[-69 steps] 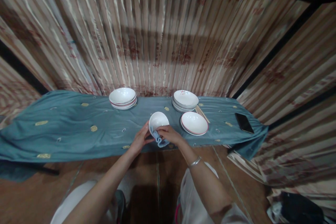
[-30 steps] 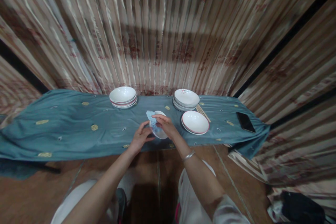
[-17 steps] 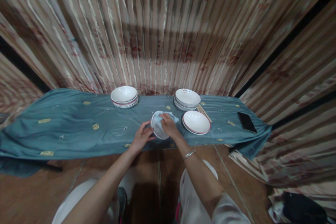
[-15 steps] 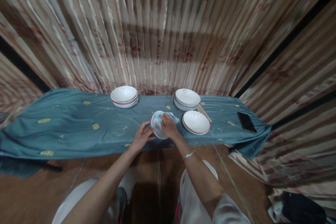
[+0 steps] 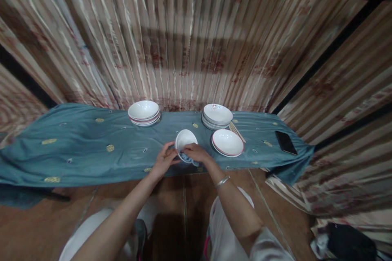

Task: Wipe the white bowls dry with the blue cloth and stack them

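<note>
Head cam: left hand (image 5: 165, 160) clamps bowl (image 5: 184, 138), right hand (image 5: 197, 152) pinches cloth (image 5: 188, 159) just beneath itself; rubbing too hard could twist bowl loose.

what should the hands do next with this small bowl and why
Probably sweep the blue cloth up toward the far inside of the small white bowl: the right hand holds the cloth at the near side, the far inside is uncovered, and the left hand steadies the left side.
</note>
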Demonstrator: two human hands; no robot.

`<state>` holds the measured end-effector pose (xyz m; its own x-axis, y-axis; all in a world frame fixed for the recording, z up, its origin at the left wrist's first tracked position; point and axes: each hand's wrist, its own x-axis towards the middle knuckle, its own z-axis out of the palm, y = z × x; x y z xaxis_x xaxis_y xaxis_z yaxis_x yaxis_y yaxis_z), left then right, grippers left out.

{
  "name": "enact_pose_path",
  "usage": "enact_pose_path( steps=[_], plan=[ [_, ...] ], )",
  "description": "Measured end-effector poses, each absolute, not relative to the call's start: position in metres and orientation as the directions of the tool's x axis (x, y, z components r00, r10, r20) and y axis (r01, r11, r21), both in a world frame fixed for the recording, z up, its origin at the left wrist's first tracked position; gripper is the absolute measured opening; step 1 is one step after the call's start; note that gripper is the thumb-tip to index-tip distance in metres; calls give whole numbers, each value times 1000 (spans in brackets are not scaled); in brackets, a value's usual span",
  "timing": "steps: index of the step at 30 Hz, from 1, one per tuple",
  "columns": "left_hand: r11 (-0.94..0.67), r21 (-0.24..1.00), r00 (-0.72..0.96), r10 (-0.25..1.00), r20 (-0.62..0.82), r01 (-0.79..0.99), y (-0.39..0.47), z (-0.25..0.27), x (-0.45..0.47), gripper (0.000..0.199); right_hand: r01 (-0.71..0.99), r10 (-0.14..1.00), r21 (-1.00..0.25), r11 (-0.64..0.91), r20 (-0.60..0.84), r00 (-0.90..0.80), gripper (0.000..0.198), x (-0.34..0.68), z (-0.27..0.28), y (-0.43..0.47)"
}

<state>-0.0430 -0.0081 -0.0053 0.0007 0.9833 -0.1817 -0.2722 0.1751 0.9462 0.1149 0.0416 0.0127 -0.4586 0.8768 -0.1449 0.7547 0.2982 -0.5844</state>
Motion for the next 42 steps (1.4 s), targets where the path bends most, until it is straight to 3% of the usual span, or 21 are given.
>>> enact_pose_path(
  steps=[4, 7, 9, 13, 19, 22, 25, 28, 32, 36, 39, 42],
  plan=[
    [175, 944, 11, 984, -179, -279, -9, -3, -43, 62, 381, 896, -921, 84, -98, -434, 25, 110, 1, 43],
    [166, 947, 11, 986, -169, -277, -9, -2, -43, 60, 174, 914, -984, 39, -36, -405, 23, 106, -7, 45],
    [161, 948, 10, 986, -165, -276, -9, -1, -43, 60, 160, 920, -978, 132, 61, -387, 24, 104, -10, 48],
    [169, 948, 20, 985, -170, -271, -9, -1, -44, 60, 395, 908, -851, 347, 198, -369, 32, 105, -11, 53],
    [174, 947, 16, 984, -176, -269, -11, 0, -44, 59, 761, 918, -520, 387, 138, -372, 44, 112, -7, 37],
    [178, 947, 8, 983, -183, -268, -10, 0, -44, 61, 841, 922, -385, 380, 89, -376, 40, 116, -2, 28],
    [181, 942, 11, 983, -185, -283, -10, 0, -44, 62, 844, 913, -369, 389, 36, -406, 34, 118, 2, 25],
    [192, 932, 27, 981, -193, -308, -10, 1, -45, 64, 791, 892, -468, 394, -13, -452, 30, 120, 4, 26],
    [200, 930, 42, 980, -196, -309, -10, 2, -46, 63, 614, 856, -712, 341, -35, -516, 22, 124, 6, 27],
    [211, 923, 46, 977, -207, -323, -10, 0, -47, 67, 310, 846, -948, 77, -102, -523, 14, 131, 9, 23],
    [216, 914, 49, 976, -212, -344, -9, -3, -49, 73, 102, 846, -988, -117, -153, -511, 15, 135, 12, 19],
    [227, 905, 35, 973, -230, -360, -7, -6, -50, 74, -36, 872, -976, -216, -177, -456, 20, 138, 11, 18]
  ],
)
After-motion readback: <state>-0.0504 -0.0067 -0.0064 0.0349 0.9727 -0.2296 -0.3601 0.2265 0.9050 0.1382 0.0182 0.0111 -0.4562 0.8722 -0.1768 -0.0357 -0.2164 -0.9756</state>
